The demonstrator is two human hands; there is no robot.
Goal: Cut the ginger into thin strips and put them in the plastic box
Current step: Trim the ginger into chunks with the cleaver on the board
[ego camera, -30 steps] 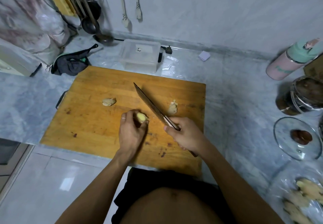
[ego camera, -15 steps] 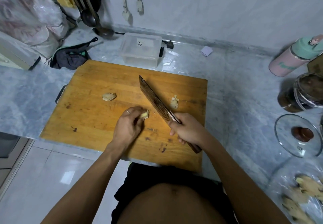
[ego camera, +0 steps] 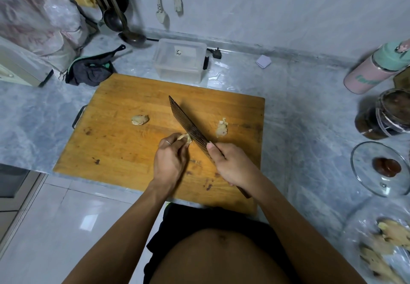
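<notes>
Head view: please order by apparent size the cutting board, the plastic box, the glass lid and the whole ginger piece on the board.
1. Cutting board
2. Plastic box and glass lid: alike, and the lid is nearer, so unranked
3. Ginger piece

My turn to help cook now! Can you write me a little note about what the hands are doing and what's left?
Left hand: fingers pinch a ginger piece on the cutting board.
Right hand: grips the knife, blade against that piece.
Elsewhere on the board: one whole chunk, one cut pile.
Plastic box, behind the board: no ginger visible.
Left: finish slicing, cut strips, fill the box.
</notes>
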